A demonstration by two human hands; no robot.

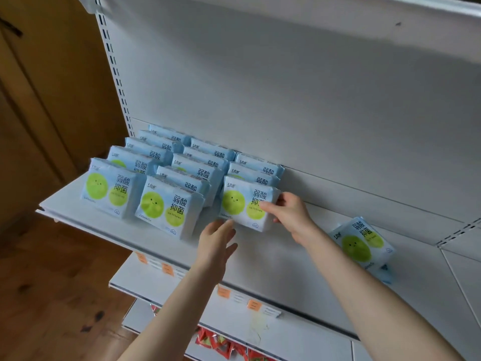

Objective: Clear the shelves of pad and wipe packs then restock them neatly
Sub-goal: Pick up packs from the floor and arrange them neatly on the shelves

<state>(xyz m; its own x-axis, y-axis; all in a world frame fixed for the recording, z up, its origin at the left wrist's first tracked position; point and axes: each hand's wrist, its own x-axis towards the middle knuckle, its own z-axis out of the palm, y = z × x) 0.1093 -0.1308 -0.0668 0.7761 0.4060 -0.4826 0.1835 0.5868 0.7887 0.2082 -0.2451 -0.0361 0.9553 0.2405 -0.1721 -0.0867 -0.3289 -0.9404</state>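
At frame centre, my right hand (pixel 289 212) pinches the front pad pack (pixel 240 203) of the third row on the shelf (pixel 125 230); my left hand (pixel 216 239), fingers straight, steadies its corner. I'd square it with neighbouring fronts.

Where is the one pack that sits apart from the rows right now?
In the head view the stray pack lies tilted far right on the shelf, beyond the right forearm, apart from the three rows.

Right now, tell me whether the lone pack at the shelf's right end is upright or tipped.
Tipped. The lone pack lies slanted with its print running sideways, unlike the standing rows to its left.
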